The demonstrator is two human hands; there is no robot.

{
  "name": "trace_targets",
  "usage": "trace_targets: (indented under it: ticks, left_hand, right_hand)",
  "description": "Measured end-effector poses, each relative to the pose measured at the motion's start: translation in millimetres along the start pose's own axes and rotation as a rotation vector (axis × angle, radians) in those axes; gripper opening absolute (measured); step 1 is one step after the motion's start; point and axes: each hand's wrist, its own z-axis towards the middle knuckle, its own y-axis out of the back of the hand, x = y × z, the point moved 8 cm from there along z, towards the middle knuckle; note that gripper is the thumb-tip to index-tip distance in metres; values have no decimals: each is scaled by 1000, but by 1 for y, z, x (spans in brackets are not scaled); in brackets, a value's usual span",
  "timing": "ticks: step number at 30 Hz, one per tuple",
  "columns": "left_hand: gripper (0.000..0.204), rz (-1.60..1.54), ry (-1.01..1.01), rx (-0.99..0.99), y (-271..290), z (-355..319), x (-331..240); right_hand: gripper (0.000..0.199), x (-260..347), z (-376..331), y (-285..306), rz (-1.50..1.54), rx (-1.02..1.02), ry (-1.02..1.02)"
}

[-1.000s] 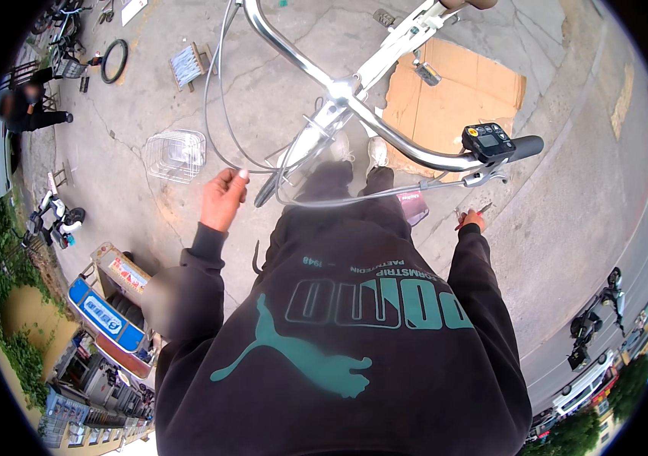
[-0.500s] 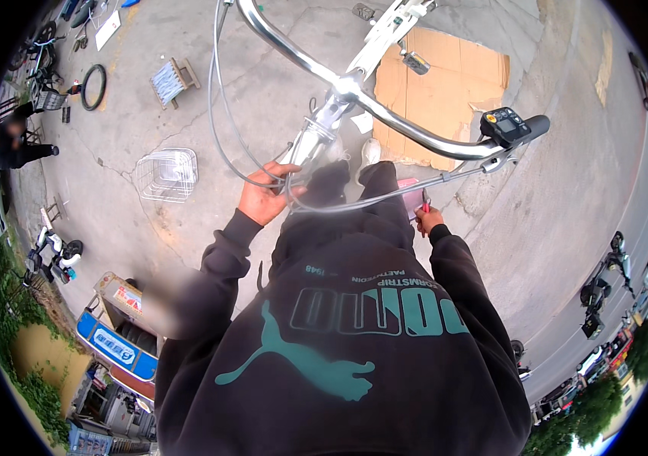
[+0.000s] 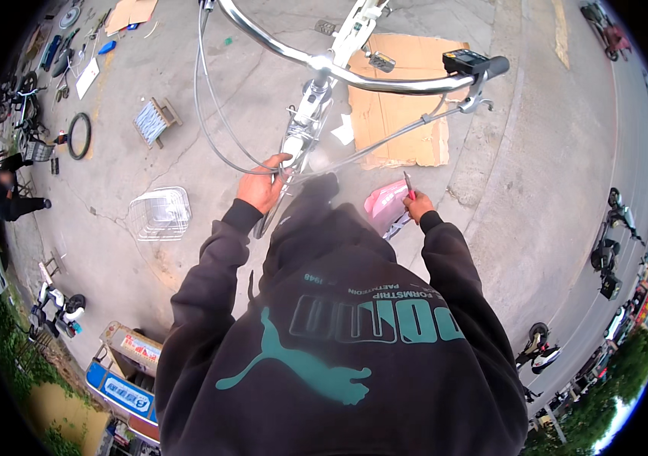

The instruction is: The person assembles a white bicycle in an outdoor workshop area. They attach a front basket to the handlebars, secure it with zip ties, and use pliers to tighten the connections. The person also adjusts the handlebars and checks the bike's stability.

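A bicycle with a white frame (image 3: 357,32) and a chrome handlebar (image 3: 404,82) stands in front of me. My left hand (image 3: 260,188) is closed around thin grey cables (image 3: 221,121) that loop down from the handlebar, close by the front of the bike. In my right hand (image 3: 417,205) is a slim red-handled tool (image 3: 409,185) with a dark end pointing up; its exact kind is hard to tell. Beside that hand, low by my legs, is a pink plastic bag (image 3: 386,204). Whether the right fingers also touch the bag is unclear.
Flattened cardboard (image 3: 400,125) lies under the handlebar's right side. To the left are a wire basket (image 3: 160,214), a small stool (image 3: 155,121) and a loose tyre (image 3: 79,136). A person (image 3: 8,190) sits at the far left. Parked scooters (image 3: 611,251) line the right.
The handlebar has shifted left and away from me in the view. More of the pink bag shows beside my right hand. My left hand stays at the cables.
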Motion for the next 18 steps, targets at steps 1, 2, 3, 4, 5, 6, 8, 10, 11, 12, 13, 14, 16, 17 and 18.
trace_targets:
  ticks: [1, 2, 3, 4, 5, 6, 8, 10, 11, 12, 13, 14, 16, 17, 18]
  left_hand:
    - [29, 58, 28, 41, -8, 4, 6]
    - [31, 134, 62, 79, -9, 5, 13]
    - [33, 212, 94, 117, -11, 7, 19]
    - [39, 313, 78, 138, -15, 10, 18]
    - [42, 350, 83, 137, -17, 10, 28]
    - [45, 388, 80, 138, -20, 11, 35]
    - [57, 408, 94, 136, -17, 15, 38]
    - [66, 420, 142, 162, -16, 21, 47]
    - [67, 470, 186, 207, -20, 19, 52]
    - [70, 449, 102, 111, -16, 23, 41]
    - [56, 435, 28, 131, -16, 21, 35]
    - [47, 453, 5, 148, -16, 24, 32]
    - [35, 423, -47, 150, -14, 25, 30]
    - [31, 365, -95, 126, -11, 26, 26]
    - [28, 307, -144, 100, -8, 28, 23]
  right_hand:
    - [26, 5, -2, 2, -56, -31, 65]
    - [27, 14, -6, -5, -102, -51, 138]
    - [30, 16, -14, -5, -140, -70, 162]
    - [34, 16, -24, 1, -177, -92, 184]
    - [37, 22, -33, 0, -209, -108, 214]
    - [37, 25, -50, -1, -145, -90, 190]
    - [36, 6, -71, -11, -205, -194, 229]
    - [37, -33, -103, -27, -230, -227, 150]
    - [37, -64, -117, -44, -205, -170, 82]
    - [37, -96, -129, -59, -175, -119, 19]
    - [37, -126, -143, -73, -146, -67, -42]
    - [37, -143, -162, -83, -212, -50, -90]
    - [39, -182, -199, -114, -309, -5, -188]
    - [41, -206, -214, -127, -341, -1, -237]
    - [39, -221, -228, -139, -309, -24, -251]
